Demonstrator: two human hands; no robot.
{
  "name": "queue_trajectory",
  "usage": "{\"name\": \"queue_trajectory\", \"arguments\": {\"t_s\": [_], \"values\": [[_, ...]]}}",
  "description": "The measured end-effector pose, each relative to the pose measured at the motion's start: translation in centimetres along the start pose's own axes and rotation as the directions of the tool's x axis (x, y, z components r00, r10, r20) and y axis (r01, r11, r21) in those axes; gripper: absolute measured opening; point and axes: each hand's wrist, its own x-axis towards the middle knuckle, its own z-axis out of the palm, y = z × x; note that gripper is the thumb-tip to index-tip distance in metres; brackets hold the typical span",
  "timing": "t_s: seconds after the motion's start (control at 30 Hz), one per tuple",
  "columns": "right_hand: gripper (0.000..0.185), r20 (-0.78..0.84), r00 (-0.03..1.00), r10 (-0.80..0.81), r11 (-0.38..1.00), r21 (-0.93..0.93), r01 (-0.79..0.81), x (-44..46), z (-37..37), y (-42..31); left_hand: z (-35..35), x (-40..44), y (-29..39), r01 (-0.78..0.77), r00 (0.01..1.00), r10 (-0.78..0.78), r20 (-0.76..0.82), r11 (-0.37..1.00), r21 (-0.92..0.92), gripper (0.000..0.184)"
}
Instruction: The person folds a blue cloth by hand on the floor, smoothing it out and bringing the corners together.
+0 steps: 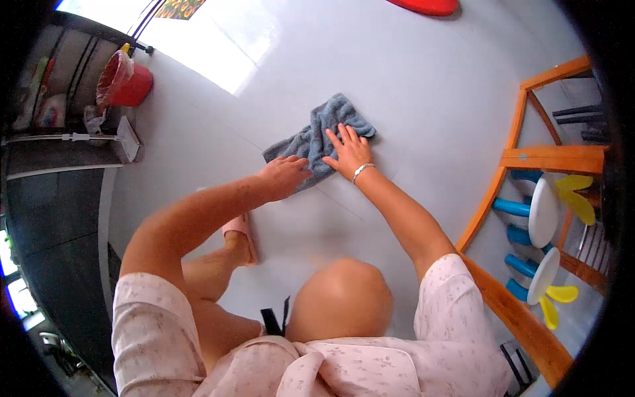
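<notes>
A blue-grey cloth [317,135] lies rumpled on the pale tiled floor [423,86] in front of me. My right hand [350,153], with a silver bracelet at the wrist, rests on the cloth's right part, its fingers spread. At the cloth's lower left edge is my left hand [286,176], pressing down with its fingers apart and slightly bent. Neither hand is wrapped round the cloth.
On the left stand a red bin [135,86] and a flat mop [127,139] beside dark cabinets [59,218]. Orange wooden furniture [509,155] and small white-and-blue stools [544,210] are on the right. A red object [426,5] lies at the top.
</notes>
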Motion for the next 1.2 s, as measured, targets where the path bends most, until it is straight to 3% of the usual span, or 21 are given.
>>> {"name": "queue_trajectory", "arguments": {"t_s": [0.17, 0.23, 0.43, 0.67, 0.8, 0.87, 1.0, 1.07, 1.17, 1.2], "values": [[0.076, -0.003, 1.0, 0.023, 0.999, -0.035, -0.024, 0.4, -0.2, -0.8, -0.8, -1.6, -1.8, 0.028, 0.993, -0.028, 0.118, 1.0, 0.006, 0.056], [0.077, -0.016, 1.0, 0.011, 0.998, -0.064, -0.012, 0.5, -0.2, -0.9, 0.2, -2.0, -2.3, 0.147, 0.988, -0.14, 0.067, 0.984, -0.101, 0.068], [0.082, 0.102, 0.993, 0.06, 0.985, -0.164, -0.043, 1.2, -2.0, -2.2, 2.6, -2.3, -4.3, 0.138, 0.97, -0.207, -0.124, 0.897, -0.421, 0.084], [0.077, 0.052, 0.99, 0.13, 0.982, -0.143, -0.121, 2.0, -1.3, -3.1, 4.7, -0.4, -6.4, 0.056, 0.984, -0.084, -0.158, 0.983, -0.174, 0.074], [0.074, 0.052, 0.986, 0.158, 0.982, -0.114, -0.151, 2.7, -1.3, -3.3, 5.1, 0.2, -8.4, -0.014, 0.986, -0.013, -0.169, 0.988, -0.155, 0.069], [0.073, 0.07, 0.984, 0.164, 0.981, -0.12, -0.155, 3.6, -1.5, -3.3, 5.5, 1.0, -9.3, -0.087, 0.968, 0.041, -0.249, 0.981, -0.176, 0.066], [0.067, -0.03, 0.992, 0.12, 0.992, -0.034, -0.121, 8.6, -0.8, -3.1, 5.8, 3.5, -12.4, 0.041, 0.921, -0.126, -0.37, 0.973, -0.229, 0.055], [0.062, -0.124, 0.973, 0.194, 0.981, 0.048, -0.189, 13.9, -0.2, -3.1, 4.5, 4.9, -17.1, 0.155, 0.88, -0.236, -0.413, 0.963, -0.22, 0.048], [0.054, -0.117, 0.958, 0.26, 0.964, 0.089, -0.251, 21.2, -1.0, -4.7, 1.4, 6.4, -23.8, 0.168, 0.796, -0.343, -0.498, 0.917, -0.363, 0.043], [0.05, -0.194, 0.93, 0.311, 0.945, 0.169, -0.281, 23.2, -1.3, -5.7, 0.7, 6.6, -25.3, 0.167, 0.745, -0.385, -0.545, 0.899, -0.405, 0.041]]}}
